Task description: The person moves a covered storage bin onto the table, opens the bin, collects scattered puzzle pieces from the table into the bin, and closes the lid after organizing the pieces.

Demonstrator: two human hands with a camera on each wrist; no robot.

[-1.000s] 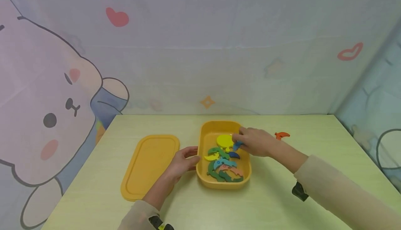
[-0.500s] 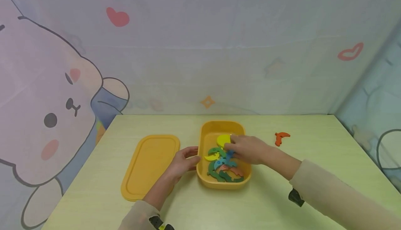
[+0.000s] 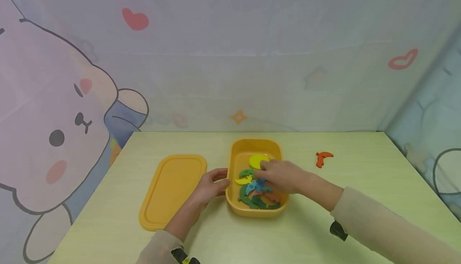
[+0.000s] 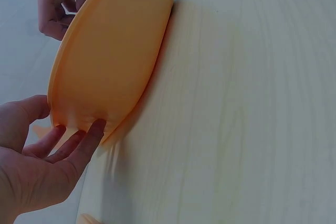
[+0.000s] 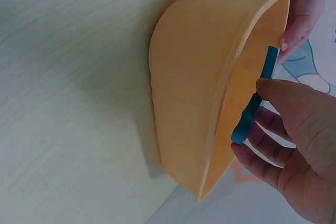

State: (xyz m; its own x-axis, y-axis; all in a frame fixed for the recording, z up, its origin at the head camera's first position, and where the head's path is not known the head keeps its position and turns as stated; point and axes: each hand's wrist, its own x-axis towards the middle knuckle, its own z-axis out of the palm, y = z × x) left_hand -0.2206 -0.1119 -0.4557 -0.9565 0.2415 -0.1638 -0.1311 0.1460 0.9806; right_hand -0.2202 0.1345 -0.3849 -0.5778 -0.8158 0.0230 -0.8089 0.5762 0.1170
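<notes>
My left hand [image 3: 209,186] rests against the left side of a yellow-orange plastic box [image 3: 255,213]. In the left wrist view its thumb meets the rim and its fingertips touch the outer wall. Over the inside of the box, my right hand [image 3: 284,175] pinches a flat blue toy piece [image 5: 252,107] between thumb and fingers, held on edge in the right wrist view. Beneath it in the box lie curved toy pieces: a green piece [image 3: 246,199], a yellow piece [image 3: 243,181] and several others. A yellow disc-shaped piece [image 3: 257,161] lies farther back, partly covered by the right hand.
A flat yellow-orange lid [image 3: 173,188] lies on the pale wooden table [image 3: 360,200] left of the box. One orange-red curved piece [image 3: 320,159] lies alone to the right of the box. A printed cloth [image 3: 252,56] hangs behind the table.
My right hand has moved from the box's right rim inward and toward the near end, carrying the blue toy piece over the others. The left hand stays at the box.
</notes>
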